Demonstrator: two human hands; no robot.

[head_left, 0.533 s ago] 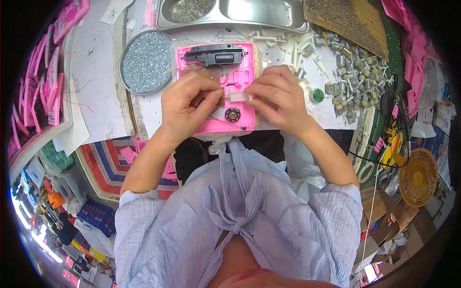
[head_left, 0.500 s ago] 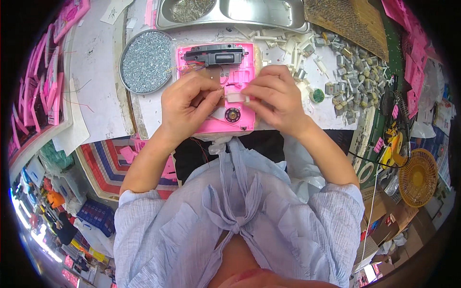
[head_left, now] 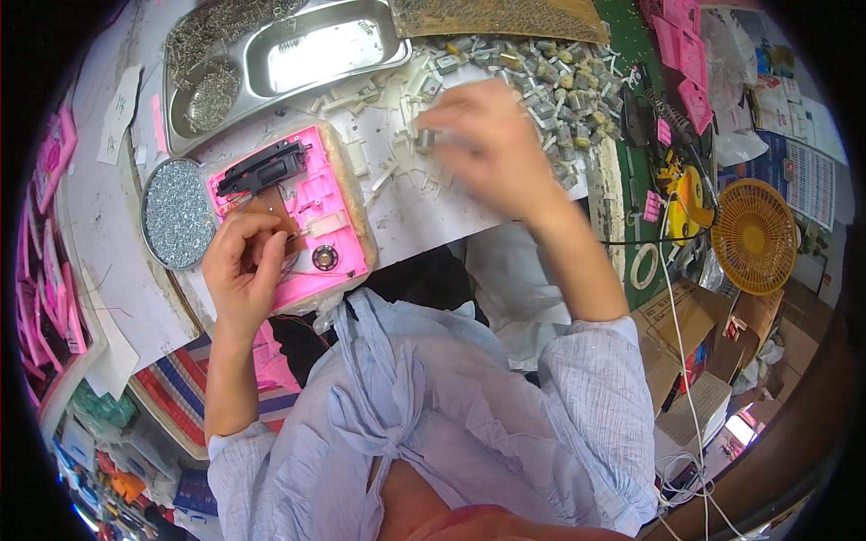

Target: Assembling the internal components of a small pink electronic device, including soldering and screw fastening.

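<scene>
A pink plastic casing (head_left: 302, 287) lies in front of me on a wrapped pad, tilted to the left. Set into it are a black plastic module (head_left: 280, 166), a white plastic part (head_left: 327, 224) and a small round speaker (head_left: 326, 258); thin wires run between them. My left hand (head_left: 239, 270) rests over the casing's left side, thumb and fingers pinched near the white part; what they hold is too small to make out. My right hand (head_left: 496, 149), smeared by motion, is above loose white plastic parts (head_left: 397, 117) and small metal motors (head_left: 564, 90).
A round tin of screws (head_left: 179, 215) stands left of the casing. Behind it sits a steel tray (head_left: 329, 59) holding small metal springs. A brown board (head_left: 505, 20) lies at the back. Pink casings (head_left: 59, 243) are stacked at far left; an orange basket (head_left: 754, 236) is at right.
My right hand has left the casing and moved right to the loose parts. My left hand stays pinched by the white part. The whole view has turned and shifted.
</scene>
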